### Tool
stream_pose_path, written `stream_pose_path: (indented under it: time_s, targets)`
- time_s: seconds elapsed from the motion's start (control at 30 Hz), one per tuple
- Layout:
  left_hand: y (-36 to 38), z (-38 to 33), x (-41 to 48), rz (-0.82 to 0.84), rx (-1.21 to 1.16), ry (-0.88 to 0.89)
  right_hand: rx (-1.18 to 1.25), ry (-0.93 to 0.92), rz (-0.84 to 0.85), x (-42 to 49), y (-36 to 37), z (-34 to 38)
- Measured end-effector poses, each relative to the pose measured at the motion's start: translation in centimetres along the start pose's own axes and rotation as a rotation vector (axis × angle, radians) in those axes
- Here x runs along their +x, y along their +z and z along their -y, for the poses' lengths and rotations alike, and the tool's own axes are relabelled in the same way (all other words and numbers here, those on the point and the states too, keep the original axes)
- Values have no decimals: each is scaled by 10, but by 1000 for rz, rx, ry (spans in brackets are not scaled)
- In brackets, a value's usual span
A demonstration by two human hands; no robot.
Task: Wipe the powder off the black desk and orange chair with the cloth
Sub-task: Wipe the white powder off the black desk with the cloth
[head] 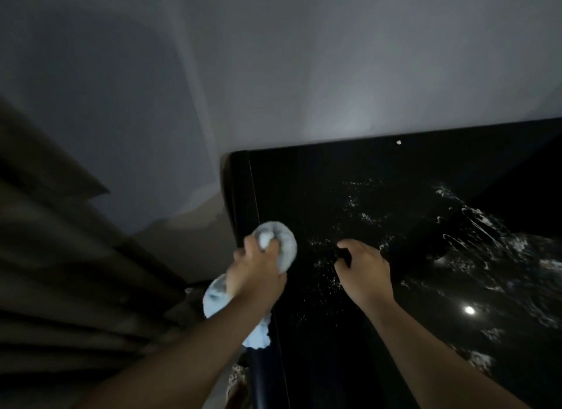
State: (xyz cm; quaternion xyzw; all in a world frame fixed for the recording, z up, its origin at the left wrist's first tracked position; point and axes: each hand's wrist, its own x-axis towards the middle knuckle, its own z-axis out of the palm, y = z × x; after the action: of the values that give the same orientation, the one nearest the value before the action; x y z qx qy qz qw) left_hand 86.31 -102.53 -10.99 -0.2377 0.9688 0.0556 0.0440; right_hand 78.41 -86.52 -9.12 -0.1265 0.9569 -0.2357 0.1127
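Observation:
The glossy black desk (395, 171) fills the right half of the head view. White powder (328, 274) speckles its middle, and smeared streaks of powder (474, 223) curve across its right side. My left hand (255, 274) hovers over the desk's left edge, shut on a bunched pale blue-white cloth (281, 244) whose loose end hangs below the wrist. My right hand (365, 271) rests on the desk among the powder specks, fingers curled and holding nothing. The orange chair is not in view.
A pale wall (273, 58) rises behind the desk. Dark brownish curtain folds (60, 271) hang at the left. A gap of floor lies between curtain and desk edge. A bright light reflection (470, 310) shines on the desk.

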Motion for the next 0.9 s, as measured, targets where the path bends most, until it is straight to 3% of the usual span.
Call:
stream_pose_path:
  time_s: [0.17,0.2,0.3,0.37,0.57,0.67,0.8,0.9]
  targets:
    - [7,-26,-40,161,-192,279,19,9,-9,-18,-11,-14]
    - [5,-20,-41,130,-181,256,20,8,-9,-22,-12,-17]
    - [-2,3,-32,-18,-52,-45,16,-22,-6,-37,-14,-30]
    - [-1,1,-38,-4,-7,-136,7,-34,8,-48,-13,-37]
    - [14,-65,-89,114,-186,30,-2,-61,22,-67,-1,-38]
    - [11,-51,-98,94,-273,54,28,-74,-9,-74,-2,-34]
    - [6,-9,-92,-32,-91,-127,40,-54,-62,-85,-5,-36]
    - [10,-21,-112,18,-47,-27,51,-25,-55,-101,0,-36]
